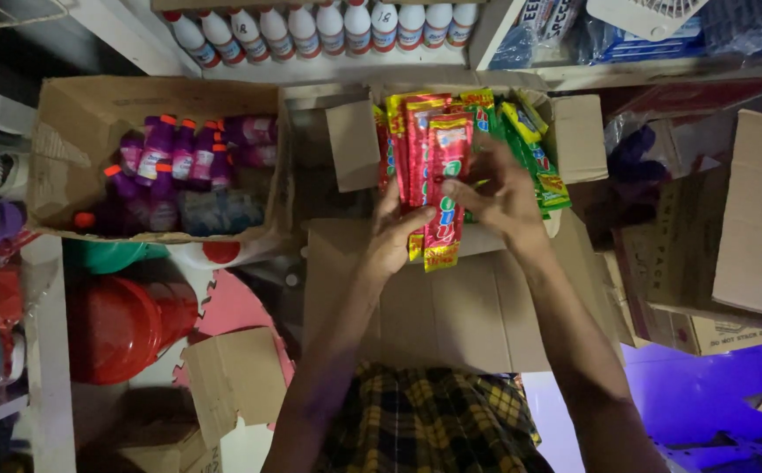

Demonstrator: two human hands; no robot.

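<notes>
My left hand (391,238) and my right hand (505,200) hold up a fan of long flat packets over an open cardboard box (451,302). Several red packets (440,153) with yellow ends sit on the left side of the fan, against my left hand's fingers. Several green and yellow packets (534,153) spread out behind my right hand. My right hand's fingers rest on the front red packet, which hangs lowest. Both forearms reach up from the bottom of the view over a yellow and black plaid cloth (433,420).
An open cardboard box (74,158) of purple bottles with orange caps (171,158) stands at the left. White bottles with red caps (328,26) line a shelf at the top. Red plastic tubs (118,328) lie lower left. More cardboard boxes (731,228) stack at the right.
</notes>
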